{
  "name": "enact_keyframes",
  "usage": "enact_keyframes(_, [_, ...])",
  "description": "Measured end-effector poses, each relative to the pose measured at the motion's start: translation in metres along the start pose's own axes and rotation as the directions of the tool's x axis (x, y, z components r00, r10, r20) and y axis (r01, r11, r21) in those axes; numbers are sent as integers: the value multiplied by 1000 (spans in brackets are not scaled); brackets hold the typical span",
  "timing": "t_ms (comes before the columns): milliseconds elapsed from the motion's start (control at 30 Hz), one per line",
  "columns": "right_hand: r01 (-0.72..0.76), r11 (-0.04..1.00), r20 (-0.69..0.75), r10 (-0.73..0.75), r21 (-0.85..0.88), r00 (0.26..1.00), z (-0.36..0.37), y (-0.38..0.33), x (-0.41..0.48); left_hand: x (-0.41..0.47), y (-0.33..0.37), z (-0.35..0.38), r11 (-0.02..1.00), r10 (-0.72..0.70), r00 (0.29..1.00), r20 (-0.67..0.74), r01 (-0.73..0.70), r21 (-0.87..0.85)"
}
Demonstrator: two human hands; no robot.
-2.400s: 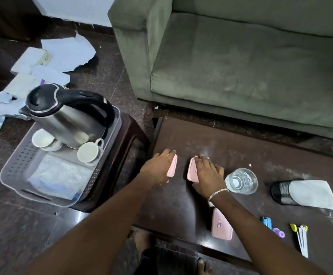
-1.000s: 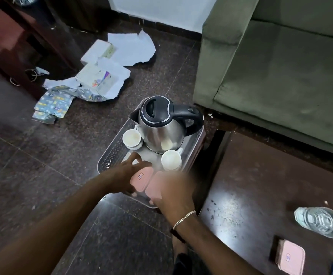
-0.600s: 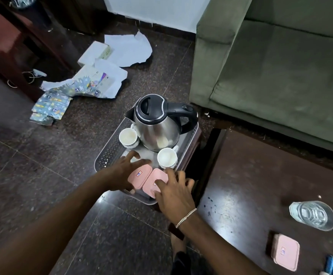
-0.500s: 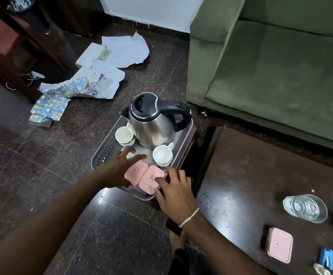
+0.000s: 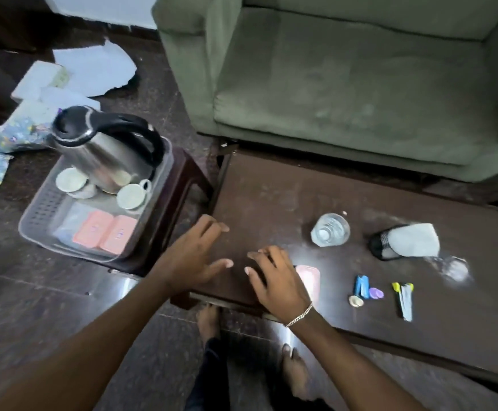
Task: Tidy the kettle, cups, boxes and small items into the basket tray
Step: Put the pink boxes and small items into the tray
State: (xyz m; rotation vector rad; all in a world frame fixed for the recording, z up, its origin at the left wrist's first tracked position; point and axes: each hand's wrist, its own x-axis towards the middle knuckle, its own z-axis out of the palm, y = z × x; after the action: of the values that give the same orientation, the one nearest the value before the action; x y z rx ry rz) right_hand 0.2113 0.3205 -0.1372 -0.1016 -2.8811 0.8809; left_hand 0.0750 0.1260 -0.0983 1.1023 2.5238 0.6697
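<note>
Head view: one view only, looking down over the coffee table [image 5: 271, 197]
Basket tray: basket tray [image 5: 34, 223] on a stool left of the coffee table, holding the kettle [image 5: 102, 155], two cups [image 5: 71, 179] and two pink boxes [image 5: 105, 232] side by side
Left hand: left hand [image 5: 192, 256] over the table's left end, fingers spread, holding nothing
Right hand: right hand [image 5: 274, 277] over the table's near edge, fingers loose, empty, just left of the third pink box [image 5: 310, 281]
Third pink box: flat on the table at its near edge; it looks light, stiff and smooth; best pinched across its short sides
Glass: glass [image 5: 330, 229] mid-table, likely fragile and slippery; grip round the wall
Small items: blue clip [image 5: 361, 287] and tweezers [image 5: 404, 298] right of the box; light, fiddly, fingertip pickup
Pouch: mesh pouch [image 5: 404, 244] further right on the table, soft
</note>
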Motion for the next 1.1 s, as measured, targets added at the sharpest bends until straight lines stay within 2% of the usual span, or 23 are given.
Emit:
enact_keyframes(133, [-183,981,-38,181,-67,983,-37,73,-51,23,61,75,1000,8,986,169,-11,15])
enact_keyframes(233, [-380,919,-147,363,-107,920,-66,128,-82,41,95,123,998,-32,960,279,15,64])
enact_keyframes(300, [-539,818,-194,506,-200,840,-83,167,-102,51,112,149,991,-85,933,349,44,125])
enact_keyframes(367, [-693,672,-183,670,-262,720,-95,201,-119,57,126,169,978,-152,905,398,81,190])
enact_keyframes(433, [-767,581,-144,764,-273,629,-100,227,-134,61,135,183,966,-198,887,417,105,236])
enact_keyframes(567, [-739,612,31,775,-282,631,-97,254,-148,64,142,198,958,-213,877,430,101,268])
enact_keyframes(633, [-718,620,53,767,-317,639,-94,262,-150,65,144,204,958,-191,880,435,71,277])
enact_keyframes(733, [-736,609,21,774,-296,632,-89,266,-148,67,143,210,960,-159,896,415,41,278])
enact_keyframes(967, [-757,621,-62,763,-203,643,-96,257,-149,76,142,215,968,-130,879,458,13,250])
enact_keyframes(1100, [-732,668,-150,716,-137,681,-109,235,-139,74,141,198,978,-76,894,442,-20,208])
